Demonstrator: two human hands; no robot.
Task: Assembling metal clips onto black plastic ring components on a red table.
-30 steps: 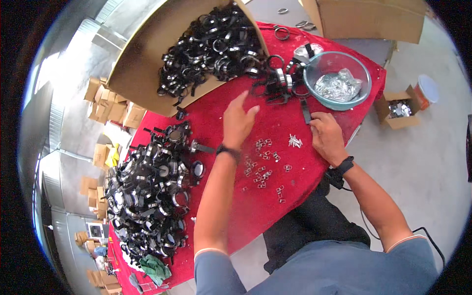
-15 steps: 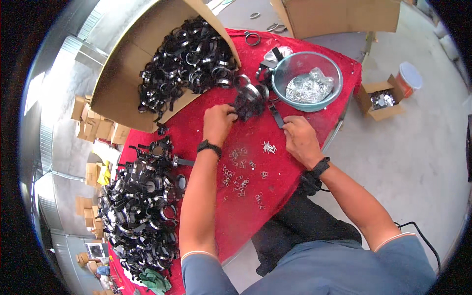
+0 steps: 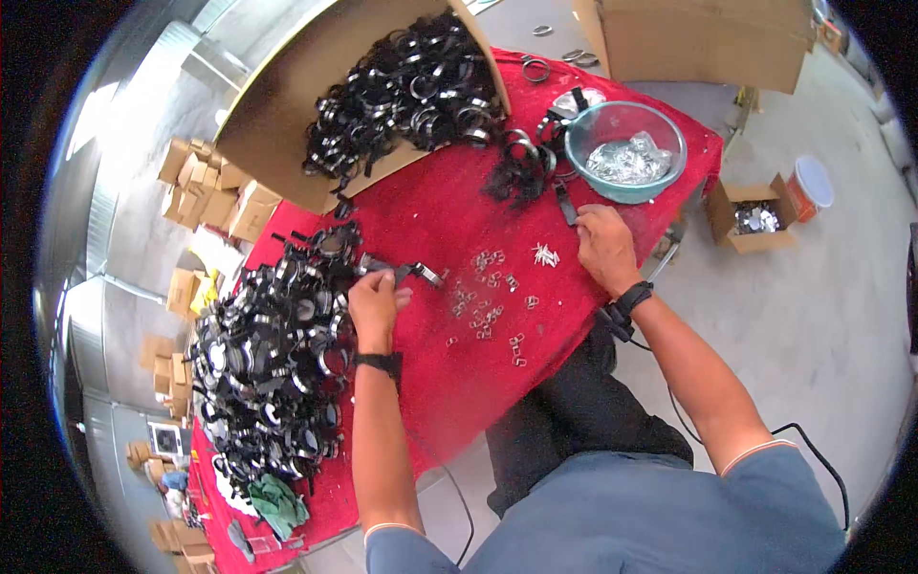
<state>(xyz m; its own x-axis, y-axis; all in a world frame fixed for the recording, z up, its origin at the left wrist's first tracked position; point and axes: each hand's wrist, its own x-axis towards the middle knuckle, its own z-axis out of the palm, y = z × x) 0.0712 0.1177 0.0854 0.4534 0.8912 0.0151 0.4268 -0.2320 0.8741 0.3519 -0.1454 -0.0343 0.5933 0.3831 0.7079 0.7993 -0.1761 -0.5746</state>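
My left hand (image 3: 373, 304) is closed at the edge of a large heap of black straps with silver rings (image 3: 277, 354). Its fingers pinch a black strap with a silver ring (image 3: 427, 275) extending to the right. My right hand (image 3: 608, 247) is closed on the near end of a dark flat strip (image 3: 566, 205), below the bowl. Between the hands, several small metal buckles (image 3: 488, 311) lie scattered on the red cloth (image 3: 430, 383), with a little pile of silver pins (image 3: 545, 254) closer to my right hand.
A tipped cardboard box (image 3: 268, 143) spills more ringed straps (image 3: 411, 91). A black strap cluster (image 3: 516, 172) lies beside a translucent bowl (image 3: 579, 158) holding a bag of metal parts (image 3: 631, 158). On the floor at right stand a small carton (image 3: 727, 225) and a white-lidded bucket (image 3: 811, 187).
My left hand has moved from the strap cluster near the big box toward me and left, to the heap's edge. My right hand keeps its grip on the dark strip. The view has shifted.
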